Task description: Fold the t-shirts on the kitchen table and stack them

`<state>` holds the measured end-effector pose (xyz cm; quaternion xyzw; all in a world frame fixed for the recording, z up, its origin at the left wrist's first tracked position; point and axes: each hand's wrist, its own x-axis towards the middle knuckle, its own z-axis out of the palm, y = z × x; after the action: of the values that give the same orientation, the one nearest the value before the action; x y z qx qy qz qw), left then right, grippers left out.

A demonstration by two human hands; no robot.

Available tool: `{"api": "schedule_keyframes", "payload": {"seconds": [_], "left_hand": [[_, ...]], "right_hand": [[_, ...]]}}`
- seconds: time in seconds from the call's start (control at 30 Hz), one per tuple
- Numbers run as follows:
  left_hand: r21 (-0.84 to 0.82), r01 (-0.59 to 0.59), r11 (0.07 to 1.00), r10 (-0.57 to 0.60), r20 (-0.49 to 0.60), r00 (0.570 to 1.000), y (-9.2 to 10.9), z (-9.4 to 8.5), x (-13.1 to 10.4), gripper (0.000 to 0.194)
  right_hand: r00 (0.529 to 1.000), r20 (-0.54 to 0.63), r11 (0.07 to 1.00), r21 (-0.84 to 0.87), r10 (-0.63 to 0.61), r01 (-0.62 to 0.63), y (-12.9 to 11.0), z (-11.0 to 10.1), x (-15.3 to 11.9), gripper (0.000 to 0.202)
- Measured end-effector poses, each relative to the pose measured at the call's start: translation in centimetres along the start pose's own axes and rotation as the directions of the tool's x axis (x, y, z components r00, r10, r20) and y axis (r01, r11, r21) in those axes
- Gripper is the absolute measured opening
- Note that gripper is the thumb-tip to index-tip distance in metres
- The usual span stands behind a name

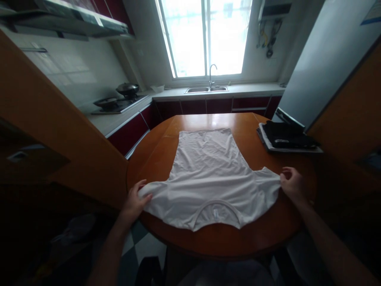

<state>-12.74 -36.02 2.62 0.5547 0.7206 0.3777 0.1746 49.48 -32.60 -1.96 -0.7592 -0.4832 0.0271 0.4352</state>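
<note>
A white T-shirt (208,171) lies spread out on the wooden table (235,242), its neckline towards me and its hem towards the window. My left hand (134,200) grips the end of the left sleeve, thumb on top and fingers curled at the edge. At the opposite side my right hand (291,182) pinches the end of the right sleeve. Both sleeves are stretched outwards. Light wrinkles run across the shirt's body, and a small label shows inside the collar.
Dark folded clothes (287,135) are stacked at the table's right edge, near the fridge (324,59). Beyond the table runs a counter with a sink (205,89). Pans (127,89) stand on the stove at left. A wooden partition (74,115) borders the left side.
</note>
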Motion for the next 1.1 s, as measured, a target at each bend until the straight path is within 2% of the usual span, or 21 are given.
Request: {"api": "schedule_keyframes", "payload": {"seconds": [0.03,0.1,0.13,0.17,0.2,0.23,0.3,0.33,0.4,0.5,0.53,0.6,0.67,0.73,0.77,0.87,0.93,1.0,1.1], "left_hand": [[0.077,-0.02,0.997,0.023,-0.041,0.999,0.1,-0.1,-0.4,0.065],[0.203,-0.127,0.971,0.158,-0.143,0.977,1.0,0.1,-1.7,0.058],[0.242,-0.215,0.946,0.257,-0.157,0.954,1.8,0.6,-2.4,0.048],[0.256,-0.314,0.914,0.354,-0.126,0.927,2.8,1.2,-3.2,0.038],[0.244,-0.409,0.879,0.436,-0.066,0.897,3.8,2.1,-4.0,0.029],[0.212,-0.488,0.846,0.497,0.014,0.868,4.7,3.1,-4.7,0.026],[0.17,-0.583,0.794,0.56,0.17,0.811,6.2,5.5,-6.0,0.027],[0.175,-0.614,0.77,0.57,0.246,0.784,6.6,6.5,-6.5,0.031],[0.216,-0.668,0.713,0.562,0.394,0.727,6.8,8.1,-7.5,0.046],[0.249,-0.721,0.647,0.523,0.544,0.657,6.3,8.6,-9.1,0.062],[0.238,-0.728,0.643,0.515,0.569,0.641,6.1,8.3,-9.5,0.063],[0.2,-0.718,0.667,0.516,0.571,0.638,6.2,7.5,-9.7,0.063],[0.142,-0.675,0.724,0.528,0.516,0.675,6.8,6.7,-8.5,0.057],[0.084,-0.601,0.795,0.523,0.407,0.749,7.5,6.2,-5.7,0.05],[0.055,-0.559,0.828,0.508,0.349,0.787,7.8,6.2,-3.7,0.048],[-0.004,-0.437,0.9,0.425,0.238,0.873,8.1,6.9,4.0,0.047],[-0.024,-0.337,0.941,0.336,0.173,0.926,7.9,7.9,9.5,0.044],[0.0,-0.245,0.97,0.243,0.103,0.964,7.7,9.2,14.6,0.035],[0.066,-0.151,0.986,0.152,-0.001,0.988,7.4,11.2,20.8,0.027]], "right_hand": [[0.997,-0.02,0.996,-0.036,-0.079,0.079,-0.6,-0.5,-0.6,0.03],[0.965,-0.021,0.965,-0.044,-0.26,0.259,-2.4,-1.3,-2.4,0.024],[0.938,0.019,0.939,-0.003,-0.345,0.345,-3.5,-1.5,-3.6,0.02],[0.903,0.088,0.907,0.07,-0.421,0.416,-4.6,-1.6,-4.9,0.018],[0.847,0.185,0.866,0.156,-0.498,0.475,-5.6,-1.6,-6.3,0.018],[0.769,0.286,0.82,0.235,-0.571,0.522,-6.5,-1.4,-7.7,0.021],[0.607,0.437,0.744,0.308,-0.664,0.593,-7.6,-0.8,-10.2,0.028],[0.55,0.487,0.72,0.298,-0.679,0.627,-7.9,-0.5,-11.1,0.031],[0.495,0.556,0.693,0.222,-0.668,0.686,-7.6,-0.2,-12.5,0.042],[0.464,0.63,0.68,0.142,-0.623,0.72,-6.5,-0.7,-13.4,0.061],[0.46,0.641,0.684,0.141,-0.614,0.716,-6.3,-1.0,-13.5,0.063],[0.481,0.636,0.713,0.161,-0.604,0.682,-6.1,-1.7,-13.1,0.057],[0.556,0.588,0.77,0.195,-0.588,0.608,-6.6,-1.8,-11.6,0.044],[0.658,0.513,0.827,0.23,-0.551,0.513,-7.6,-1.1,-8.8,0.034],[0.707,0.476,0.851,0.243,-0.523,0.466,-8.1,-0.4,-6.8,0.031],[0.789,0.46,0.913,0.229,-0.406,0.337,-9.7,3.0,0.1,0.025],[0.809,0.493,0.947,0.171,-0.32,0.271,-10.7,5.8,4.9,0.02],[0.822,0.512,0.965,0.055,-0.249,0.257,-11.7,8.5,9.2,0.019],[0.829,0.532,0.967,-0.068,-0.173,0.245,-13.0,12.4,14.4,0.02]]}}
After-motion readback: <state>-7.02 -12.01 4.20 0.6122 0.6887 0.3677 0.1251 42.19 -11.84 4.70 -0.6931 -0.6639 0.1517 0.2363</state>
